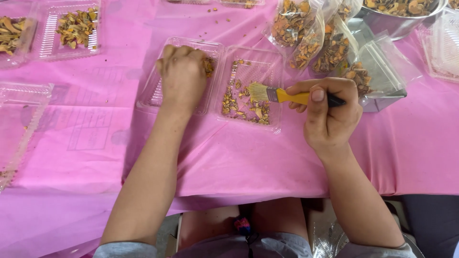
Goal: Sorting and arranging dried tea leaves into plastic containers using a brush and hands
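A pink tablecloth covers the table. At the far left stand two clear plastic trays holding dried yellow-brown pieces, and another clear tray lies at the left edge. At the far right, several clear bags of orange-brown pieces lean beside a metal bowl filled with the same, with a small metal scoop-like container just below them.

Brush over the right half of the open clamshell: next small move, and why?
Probably a short sweep of the brush toward the left hand. Its bristles sit over loose dried bits scattered across the right half of the clear clamshell tray, while the left hand rests closed on a small pile in the left half.
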